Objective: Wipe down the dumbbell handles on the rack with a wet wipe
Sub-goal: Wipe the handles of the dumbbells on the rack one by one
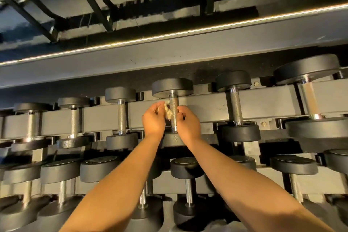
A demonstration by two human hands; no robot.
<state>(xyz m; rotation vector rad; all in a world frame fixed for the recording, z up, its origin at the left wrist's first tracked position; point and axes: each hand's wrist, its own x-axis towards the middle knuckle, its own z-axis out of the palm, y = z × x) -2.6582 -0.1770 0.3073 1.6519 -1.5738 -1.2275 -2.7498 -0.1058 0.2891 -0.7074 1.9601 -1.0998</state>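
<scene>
Dim gym corner, with a long black rack of dumbbells running left to right and what looks like a mirror behind it, plus a thin light strip glowing along the far ledge.

Both arms reach to the upper row, at the dumbbell roughly in the middle. The left hand has its fingers bunched around a crumpled wet wipe and presses it onto the left side of the knurled metal handle, around the middle of its length. The right hand sits just on the other side with its fingers curled in against the handle. Honestly I can't tell if it's really gripping the bar, pinching a hidden end of the wipe, or only touching.

So my read is we're mid-wipe on this one handle. It isn't the start of the job, and judging from the row it's nowhere near the end either.

For the next move I'd say the wipe needs to travel along the handle, far end to near end, and get round the underside too. That part is hidden from this angle, and the knurling probably holds grime. After that the job moves along the row. The neighbour on the left and the one on the right both sit close by, and I can't tell from here whether either has been done. There's also a whole lower row nearer to the person.
</scene>
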